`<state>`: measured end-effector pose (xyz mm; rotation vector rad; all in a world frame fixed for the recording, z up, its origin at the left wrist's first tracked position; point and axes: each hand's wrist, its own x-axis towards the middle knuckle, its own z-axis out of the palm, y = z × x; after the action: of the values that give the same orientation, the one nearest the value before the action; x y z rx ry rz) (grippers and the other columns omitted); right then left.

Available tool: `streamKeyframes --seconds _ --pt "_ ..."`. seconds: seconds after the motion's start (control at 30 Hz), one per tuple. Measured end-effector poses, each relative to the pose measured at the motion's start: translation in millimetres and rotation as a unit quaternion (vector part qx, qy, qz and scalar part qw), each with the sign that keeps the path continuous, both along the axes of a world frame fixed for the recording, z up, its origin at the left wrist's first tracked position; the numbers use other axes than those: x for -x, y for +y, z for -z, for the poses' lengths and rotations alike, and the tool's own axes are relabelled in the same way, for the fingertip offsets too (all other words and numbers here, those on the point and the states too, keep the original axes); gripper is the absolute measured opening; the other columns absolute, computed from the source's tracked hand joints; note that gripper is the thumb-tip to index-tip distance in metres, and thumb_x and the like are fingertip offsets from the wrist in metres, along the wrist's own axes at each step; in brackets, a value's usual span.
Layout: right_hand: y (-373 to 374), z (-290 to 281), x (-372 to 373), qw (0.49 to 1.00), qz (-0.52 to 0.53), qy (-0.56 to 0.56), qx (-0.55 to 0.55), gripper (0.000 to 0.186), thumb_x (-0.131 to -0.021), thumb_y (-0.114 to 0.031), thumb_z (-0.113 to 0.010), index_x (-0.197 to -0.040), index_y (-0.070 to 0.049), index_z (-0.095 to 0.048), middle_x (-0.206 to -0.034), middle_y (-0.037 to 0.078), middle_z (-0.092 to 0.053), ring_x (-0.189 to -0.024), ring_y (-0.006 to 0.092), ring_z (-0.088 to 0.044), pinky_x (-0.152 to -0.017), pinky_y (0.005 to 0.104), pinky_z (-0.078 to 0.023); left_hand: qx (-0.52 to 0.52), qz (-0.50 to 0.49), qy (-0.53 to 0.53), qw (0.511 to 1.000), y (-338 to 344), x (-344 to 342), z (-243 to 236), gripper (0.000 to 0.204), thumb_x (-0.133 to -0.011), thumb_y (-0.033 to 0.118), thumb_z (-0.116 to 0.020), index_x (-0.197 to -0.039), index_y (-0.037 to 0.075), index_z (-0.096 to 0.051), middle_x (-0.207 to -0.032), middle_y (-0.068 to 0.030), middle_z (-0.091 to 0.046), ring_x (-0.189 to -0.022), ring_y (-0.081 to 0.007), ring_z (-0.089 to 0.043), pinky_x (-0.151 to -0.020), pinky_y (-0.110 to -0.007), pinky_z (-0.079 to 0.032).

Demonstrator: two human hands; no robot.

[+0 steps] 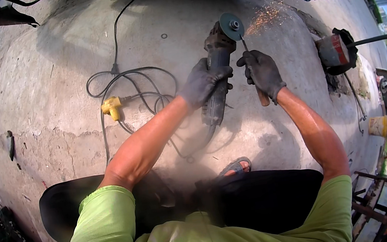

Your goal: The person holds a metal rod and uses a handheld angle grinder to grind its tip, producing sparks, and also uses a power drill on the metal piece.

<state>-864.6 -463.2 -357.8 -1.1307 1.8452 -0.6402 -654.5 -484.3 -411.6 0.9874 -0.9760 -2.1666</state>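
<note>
One black-gloved left hand (204,83) clenches a dark cylindrical grinder (218,57), the right hand (264,73) a wooden-handled metal rod (263,98), which overpressing could snag.

Left fingers (222,72) grip a grinder (218,58); right fingers (249,57) hold a brown-handled tool (263,98); sparks (266,19) fly.

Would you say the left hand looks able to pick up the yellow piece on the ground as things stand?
Probably not: the left hand is wrapped around the angle grinder, with sparks flying. Otherwise, only loose black cable appears around the yellow piece.
</note>
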Motion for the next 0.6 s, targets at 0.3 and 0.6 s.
streamKeyframes --seconds 0.3,0.6 --pt "4 -19 -7 0.999 -0.028 -0.018 -0.004 0.035 -0.106 -0.029 -0.05 -0.101 -0.003 -0.073 -0.066 0.002 -0.056 -0.059 0.0126 -0.055 -0.062 0.0331 -0.05 -0.014 0.007 0.02 1.0 -2 -2 3 0.061 -0.093 0.027 -0.078 -0.131 -0.007 -0.043 -0.116 -0.0217 -0.072 -0.087 -0.0275 -0.077 -0.072 -0.037 -0.066" --pt "2 -13 9 0.997 -0.05 0.037 0.035 0.034 -0.105 -0.027 -0.049 -0.106 -0.004 -0.073 -0.075 0.007 -0.068 -0.067 0.0147 -0.066 -0.069 0.0321 -0.054 -0.012 0.008 0.016 1.0 -2 -4 -6 0.064 -0.092 0.028 -0.079 -0.132 -0.007 -0.043 -0.116 -0.0217 -0.073 -0.086 -0.0267 -0.076 -0.072 -0.037 -0.066"
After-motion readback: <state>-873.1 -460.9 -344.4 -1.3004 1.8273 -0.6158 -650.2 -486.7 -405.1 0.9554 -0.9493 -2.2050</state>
